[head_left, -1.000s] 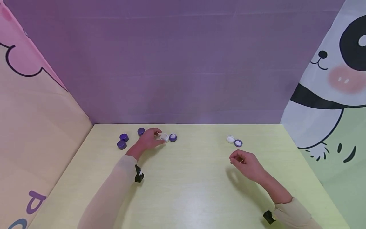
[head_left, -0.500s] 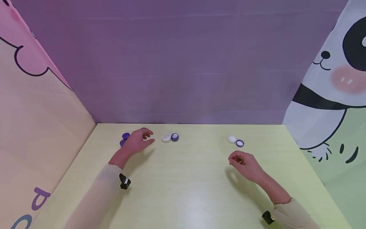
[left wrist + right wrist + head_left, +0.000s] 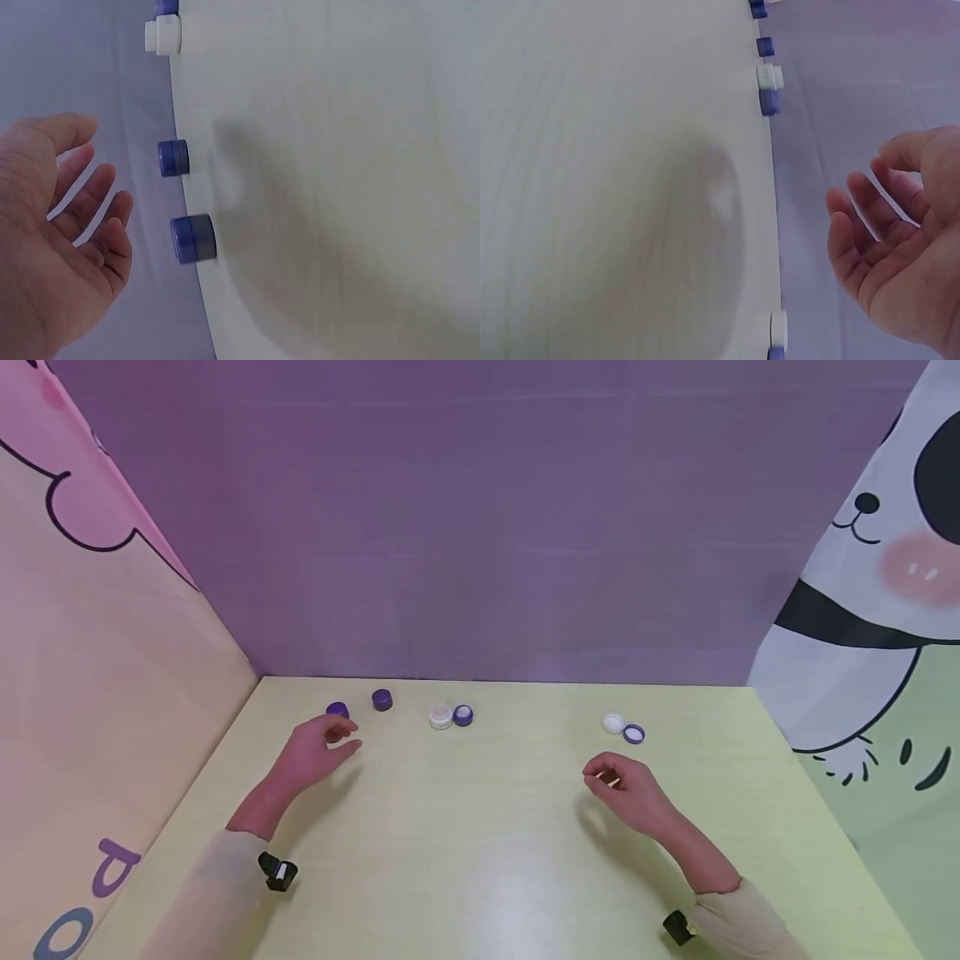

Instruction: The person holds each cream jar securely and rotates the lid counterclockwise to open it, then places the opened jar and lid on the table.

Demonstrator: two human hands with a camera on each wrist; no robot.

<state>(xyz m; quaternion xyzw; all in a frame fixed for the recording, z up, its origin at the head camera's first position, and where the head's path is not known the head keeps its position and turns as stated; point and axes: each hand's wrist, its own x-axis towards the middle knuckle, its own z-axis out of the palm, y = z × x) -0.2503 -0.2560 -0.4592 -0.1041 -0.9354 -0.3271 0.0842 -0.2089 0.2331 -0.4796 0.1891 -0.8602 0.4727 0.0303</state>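
My left hand (image 3: 315, 750) hovers at the left of the table, fingers loosely curled and nothing in them. It overlaps a small purple jar (image 3: 337, 709); another one seen there earlier is hidden behind the hand. Farther back stands a second capped purple jar (image 3: 382, 699). Toward the middle, a white jar (image 3: 441, 717) without its lid sits beside a purple jar (image 3: 462, 716) with a pale top. My right hand (image 3: 628, 795) hangs bent and holds nothing, nearer me than a white lid (image 3: 613, 722) and a purple-rimmed lid (image 3: 633, 733). The left wrist view shows two purple jars (image 3: 195, 238) past the fingers.
The pale wooden table (image 3: 465, 827) ends at a purple backdrop (image 3: 480, 527). Printed cloth walls stand on both sides, a panda (image 3: 840, 677) on the right one. A black wrist camera (image 3: 278, 872) sits at the left sleeve.
My left hand has drawn away from the white jar, leftward and a little nearer, uncovering a capped purple jar at the back. The right hand has stayed nearly still. The head view has shifted slightly.
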